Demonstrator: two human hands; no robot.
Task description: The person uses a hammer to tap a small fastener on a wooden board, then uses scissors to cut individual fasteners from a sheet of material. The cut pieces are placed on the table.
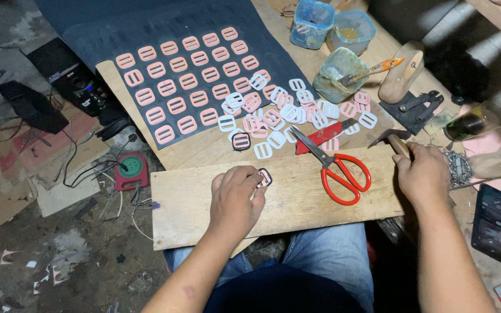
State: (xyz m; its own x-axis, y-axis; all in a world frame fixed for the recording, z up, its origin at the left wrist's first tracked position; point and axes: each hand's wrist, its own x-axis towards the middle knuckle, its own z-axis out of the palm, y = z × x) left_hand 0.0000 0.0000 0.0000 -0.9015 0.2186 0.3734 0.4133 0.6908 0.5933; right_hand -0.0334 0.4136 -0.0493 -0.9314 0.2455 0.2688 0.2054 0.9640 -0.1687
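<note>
My left hand point(234, 200) rests on a wooden board point(192, 214) across my lap and pinches a small pink buckle piece point(264, 177) against the board. At the board's right end, my right hand point(423, 174) is closed on the wooden handle of a hammer point(391, 139), whose dark metal head points left. Red-handled scissors point(337, 168) lie on the board between the two hands. Several pink buckle pieces point(188, 81) lie in rows on a dark sheet point(146, 29), and a loose heap of pink and white ones point(279, 113) sits just beyond the board.
Beyond the heap stand plastic tubs point(337, 69), one with a brush point(375, 71) in it, a wooden shoe last point(404, 72) and a red utility knife point(323, 136). A phone point(494, 223) lies at the right. A small speaker point(68, 72), cables and a red device point(131, 171) are on the floor at left.
</note>
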